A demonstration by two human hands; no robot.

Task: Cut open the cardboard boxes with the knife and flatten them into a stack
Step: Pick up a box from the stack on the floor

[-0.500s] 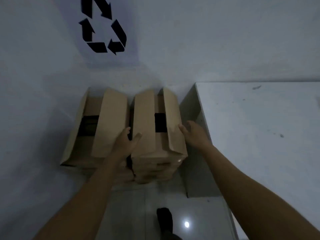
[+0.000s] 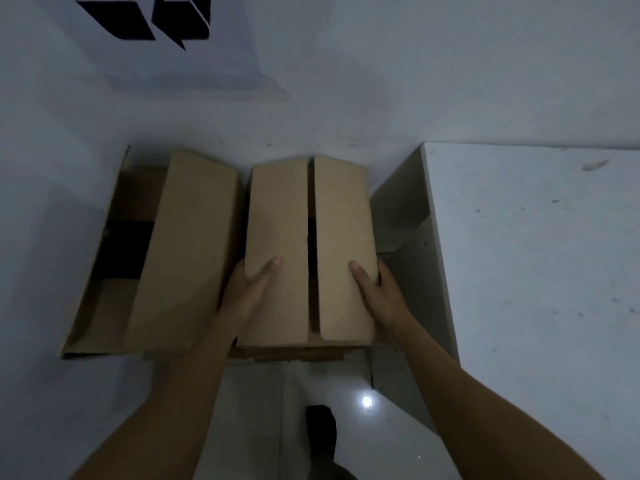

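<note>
Left hand (image 2: 246,294) and right hand (image 2: 380,293) grip the cardboard box (image 2: 278,216) beside a white table (image 2: 540,258).

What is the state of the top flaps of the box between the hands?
Almost shut: on the box both flaps lie flat, a narrow dark gap between them.

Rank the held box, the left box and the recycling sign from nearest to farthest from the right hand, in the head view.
1. Held box: gripped by the right hand at its right side.
2. Left box: beside the held one, on its left.
3. Recycling sign: high at the upper left, beyond both boxes.
</note>
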